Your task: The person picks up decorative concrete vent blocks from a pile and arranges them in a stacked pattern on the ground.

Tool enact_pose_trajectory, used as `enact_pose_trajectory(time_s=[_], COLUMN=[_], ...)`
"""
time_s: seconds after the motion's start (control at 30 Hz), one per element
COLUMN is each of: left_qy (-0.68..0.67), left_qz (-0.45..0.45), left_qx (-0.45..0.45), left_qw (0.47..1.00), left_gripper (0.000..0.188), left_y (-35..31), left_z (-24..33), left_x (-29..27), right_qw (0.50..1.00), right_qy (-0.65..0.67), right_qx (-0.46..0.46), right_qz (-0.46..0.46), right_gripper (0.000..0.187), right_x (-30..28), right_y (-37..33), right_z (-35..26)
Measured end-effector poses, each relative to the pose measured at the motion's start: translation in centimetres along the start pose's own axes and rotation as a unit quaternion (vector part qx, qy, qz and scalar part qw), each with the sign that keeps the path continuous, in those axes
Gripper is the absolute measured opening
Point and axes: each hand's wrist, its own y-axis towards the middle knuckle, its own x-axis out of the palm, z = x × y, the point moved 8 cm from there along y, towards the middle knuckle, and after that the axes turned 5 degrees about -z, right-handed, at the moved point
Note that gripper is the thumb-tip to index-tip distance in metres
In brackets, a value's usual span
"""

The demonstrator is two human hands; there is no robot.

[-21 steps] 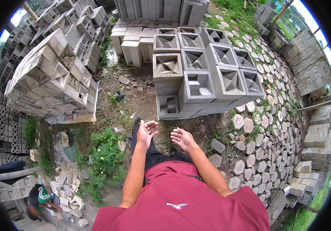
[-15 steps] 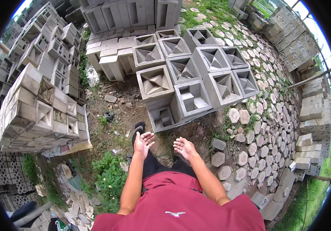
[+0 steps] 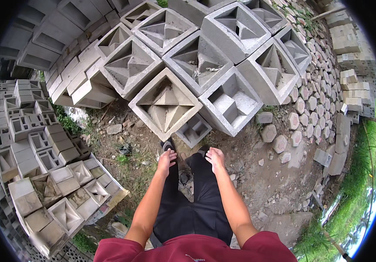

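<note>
My left hand is held out in front of me above my shoe, fingers loosely extended and nothing in it. Across from it, my right hand is likewise open and empty, its fingers slightly bent toward the left. Just beyond both hands is a beige-grey square concrete vent block with a pyramid-shaped relief, resting at the near corner of a stack. Below it shows a smaller block with square openings. To its right stands a grey vent block with a stepped inside. Neither hand appears to touch a block.
Several more vent blocks make up the stack ahead. On the left stand lower stacks of beige blocks. Hexagonal pavers are spread over the ground at right, near a long concrete slab. Stones and weeds dot the dirt.
I am closer to the stack, which now looms larger, and the view has turned. My hands have gone from palms up with spread fingers to fingers held closer together.
</note>
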Motion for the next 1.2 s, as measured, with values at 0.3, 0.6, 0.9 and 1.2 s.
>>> enact_pose_trajectory(time_s=[0.3,0.6,0.9,1.2], left_qy=[-0.063,-0.029,-0.018,0.076], left_qz=[0.018,0.126,0.126,0.109], left_qx=[-0.027,-0.022,0.019,0.015], left_qw=[0.997,0.991,0.992,0.991], left_gripper=[0.048,0.044,0.033,0.036], left_y=[22.1,27.0,24.1,6.1], left_z=[-7.6,-10.8,-10.0,-9.7], left_x=[-2.1,1.0,0.7,2.3], right_qw=[0.940,0.941,0.934,0.985], right_qy=[-0.307,-0.229,-0.206,-0.099], right_qx=[-0.062,-0.249,-0.292,-0.100], right_qz=[0.133,0.014,0.009,0.099], right_gripper=[0.076,0.056,0.043,0.045], right_x=[-0.4,-1.0,-0.4,-5.0], right_y=[25.1,32.2,25.6,3.4], right_z=[9.8,13.0,10.4,9.1])
